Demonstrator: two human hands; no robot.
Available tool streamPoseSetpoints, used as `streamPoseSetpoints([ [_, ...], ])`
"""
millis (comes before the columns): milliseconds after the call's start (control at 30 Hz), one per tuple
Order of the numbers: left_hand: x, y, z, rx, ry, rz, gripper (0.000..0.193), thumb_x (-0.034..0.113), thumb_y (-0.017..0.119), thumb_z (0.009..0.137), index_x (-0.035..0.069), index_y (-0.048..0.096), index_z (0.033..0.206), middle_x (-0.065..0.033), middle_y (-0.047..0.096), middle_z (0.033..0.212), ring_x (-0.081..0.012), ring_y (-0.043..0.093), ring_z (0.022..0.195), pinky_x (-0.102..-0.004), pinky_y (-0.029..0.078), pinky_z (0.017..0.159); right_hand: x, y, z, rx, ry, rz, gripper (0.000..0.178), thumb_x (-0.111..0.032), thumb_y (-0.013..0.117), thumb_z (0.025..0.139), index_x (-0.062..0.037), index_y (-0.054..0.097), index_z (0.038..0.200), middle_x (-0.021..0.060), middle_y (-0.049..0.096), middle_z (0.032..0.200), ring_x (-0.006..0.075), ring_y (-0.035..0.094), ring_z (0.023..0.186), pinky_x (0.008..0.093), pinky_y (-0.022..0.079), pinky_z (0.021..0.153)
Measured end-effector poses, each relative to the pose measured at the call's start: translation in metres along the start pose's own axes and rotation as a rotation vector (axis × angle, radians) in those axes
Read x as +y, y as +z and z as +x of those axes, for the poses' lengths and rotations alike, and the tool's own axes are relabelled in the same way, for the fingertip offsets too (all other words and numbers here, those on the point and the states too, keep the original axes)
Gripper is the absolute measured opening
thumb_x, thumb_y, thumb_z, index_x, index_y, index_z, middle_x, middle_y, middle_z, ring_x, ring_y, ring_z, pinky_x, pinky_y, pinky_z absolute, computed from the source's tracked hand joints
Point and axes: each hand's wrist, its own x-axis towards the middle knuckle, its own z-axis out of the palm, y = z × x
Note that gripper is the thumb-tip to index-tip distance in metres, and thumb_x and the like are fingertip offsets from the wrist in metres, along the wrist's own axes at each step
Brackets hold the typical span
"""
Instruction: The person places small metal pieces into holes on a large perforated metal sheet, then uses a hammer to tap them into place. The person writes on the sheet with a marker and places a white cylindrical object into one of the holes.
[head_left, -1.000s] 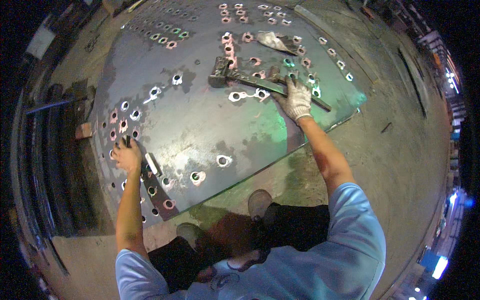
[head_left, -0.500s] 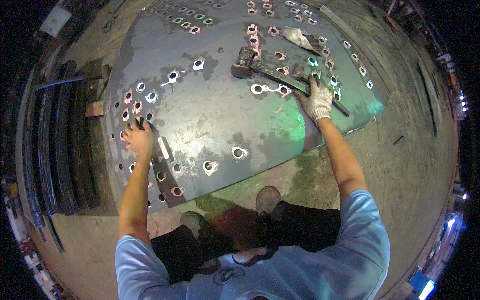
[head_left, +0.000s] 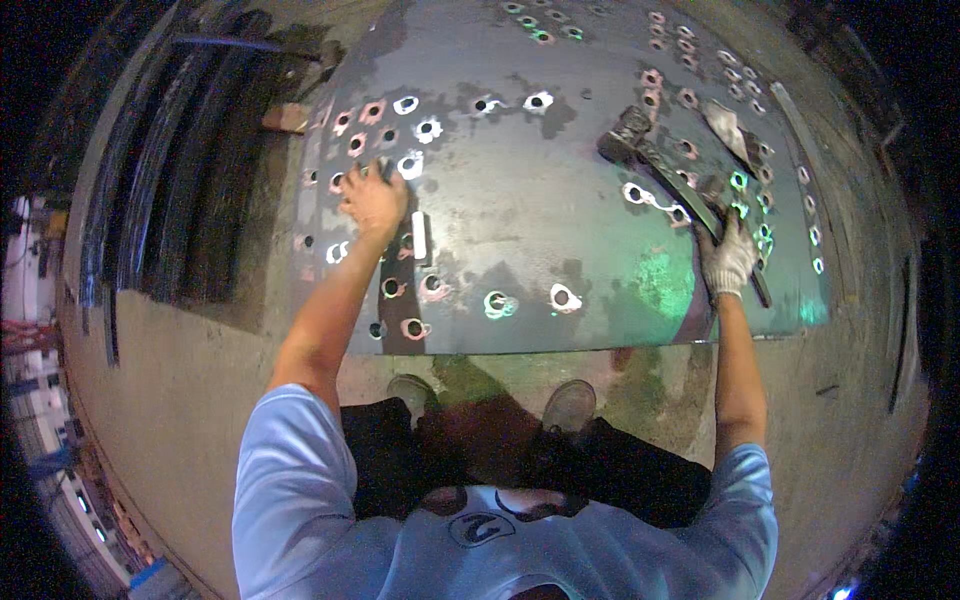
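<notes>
My bare left hand [head_left: 374,202] rests on a large grey steel plate [head_left: 520,205], near its left edge. Its fingers are bent down around a small dark piece [head_left: 386,170], mostly hidden, beside a white-ringed hole. Close to that wrist lies a white rectangular stick [head_left: 419,236]. My right hand [head_left: 730,258], in a whitish knit glove, is closed over the handle of a hammer [head_left: 675,180] lying on the plate. The hammer's dark, heavy head points away to the upper left, and the handle end shows past the hand. A dark brown lump [head_left: 711,188] sits by the gloved fingers.
Many holes ringed in white or pink paint mark the plate. Beyond the hammer lies a crumpled work glove [head_left: 730,130]. Long dark metal bars [head_left: 185,150] are stacked on the floor [head_left: 190,400] at left. A narrow strip [head_left: 795,118] runs along the plate's right side.
The view has turned, so the plate, hammer and both hands appear farther right and the near edge looks more level. Both hands keep nearly the same places on the plate.
</notes>
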Motion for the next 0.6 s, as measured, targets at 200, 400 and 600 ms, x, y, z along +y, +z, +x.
streamPoseSetpoints([
  [200, -0.003, -0.008, -0.005, 0.016, 0.028, -0.089, 0.053, 0.040, 0.061, 0.085, 0.015, 0.057, 0.132, -0.0182, 0.041, 0.145, -0.0392, 0.029, 0.137, -0.0609, 0.027, 0.104, 0.003, 0.011, 0.001, 0.005, -0.016, 0.001, 0.078, -0.060, 0.068, 0.078, -0.0124, 0.050, 0.138, 0.0230, 0.058, 0.125, 0.0400, 0.056, 0.114, 0.0487, 0.043, 0.096],
  [400, 0.000, -0.008, -0.007, 0.017, 0.035, -0.096, 0.053, 0.040, 0.060, 0.086, 0.014, 0.057, 0.132, -0.0189, 0.041, 0.145, -0.0390, 0.029, 0.138, -0.0598, 0.027, 0.104, 0.003, 0.010, 0.002, -0.032, 0.011, -0.001, 0.077, -0.058, 0.068, 0.080, -0.0117, 0.049, 0.139, 0.0231, 0.057, 0.128, 0.0404, 0.055, 0.117, 0.0499, 0.042, 0.098],
  [600, 0.000, -0.007, -0.006, 0.020, 0.010, -0.138, 0.055, 0.042, 0.058, 0.088, 0.012, 0.054, 0.134, -0.0172, 0.041, 0.145, -0.0376, 0.031, 0.137, -0.0606, 0.027, 0.104, 0.001, 0.003, 0.003, -0.011, -0.024, 0.000, 0.077, -0.057, 0.069, 0.079, -0.0106, 0.049, 0.137, 0.0235, 0.061, 0.119, 0.0411, 0.059, 0.107, 0.0490, 0.047, 0.091],
])
